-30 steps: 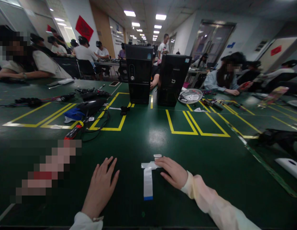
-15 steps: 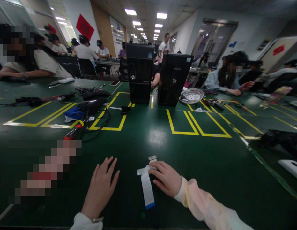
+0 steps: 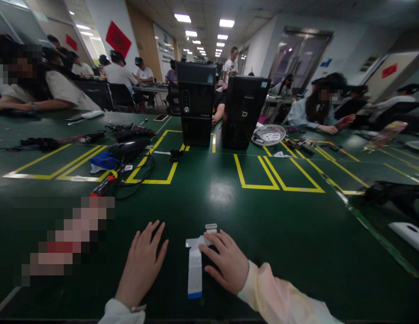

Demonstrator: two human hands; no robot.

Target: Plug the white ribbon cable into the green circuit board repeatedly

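Observation:
A white flat ribbon cable [image 3: 195, 272] with a blue end lies bent on the green table, a small connector [image 3: 211, 226] at its far end. My right hand [image 3: 227, 263] rests over the cable's bend, its fingertips touching it and its thumb apart from it. Part of the cable is hidden under those fingers. To the left, my left hand [image 3: 141, 261] lies flat on the table with its fingers spread and nothing in it.
Two black computer towers [image 3: 195, 103] stand at the back. Left are a red-and-black handled tool [image 3: 104, 185], a blue-and-black bundle [image 3: 104, 159] and cables. A white round basket [image 3: 268, 135] with parts sits back right. Yellow tape marks the table; people sit around.
My right hand has moved a little left and nearer. The ribbon cable has shifted left with it and turned, its blue end swinging left. My left hand has stayed put.

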